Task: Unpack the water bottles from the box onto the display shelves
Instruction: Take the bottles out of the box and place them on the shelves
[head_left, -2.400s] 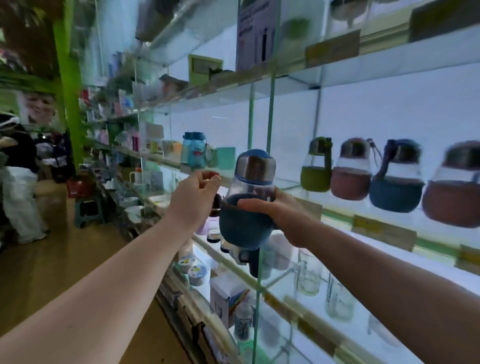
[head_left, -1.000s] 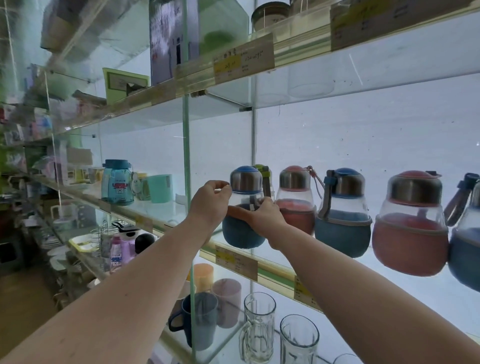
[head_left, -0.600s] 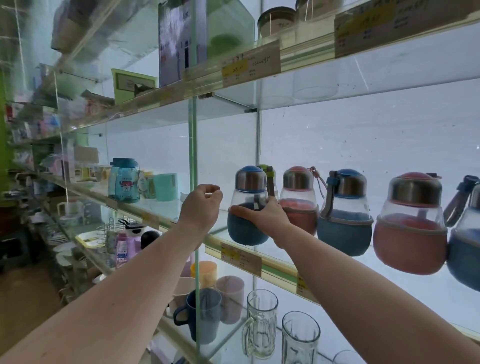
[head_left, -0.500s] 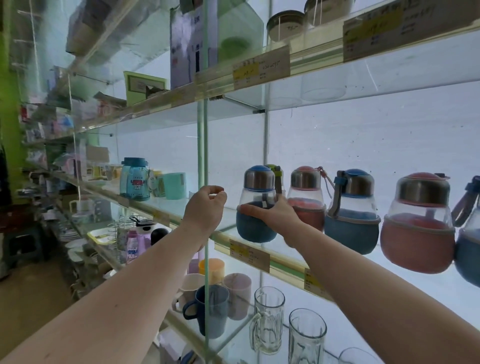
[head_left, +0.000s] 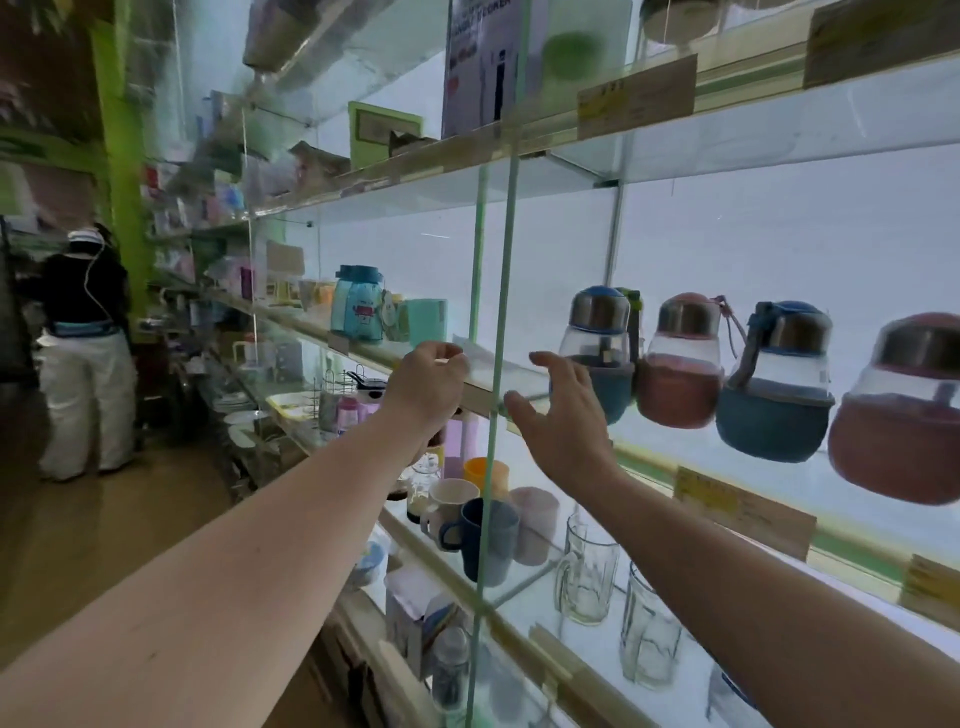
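Fingers (head_left: 545, 364) spread beside blue bottle (head_left: 602, 364)

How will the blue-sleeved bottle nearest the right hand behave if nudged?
The blue-sleeved bottle looks empty, so probably light. Its rounded, bulbous base may rock or tip. The clear upper body looks hard, possibly breakable, and it stands close to the pink bottle.

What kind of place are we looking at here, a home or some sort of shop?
Most likely a housewares shop. Long glass shelves carry rows of near-identical water bottles, paper price tags line the shelf edges, and mugs and glass tankards sit in groups below. Another person stands down the aisle.
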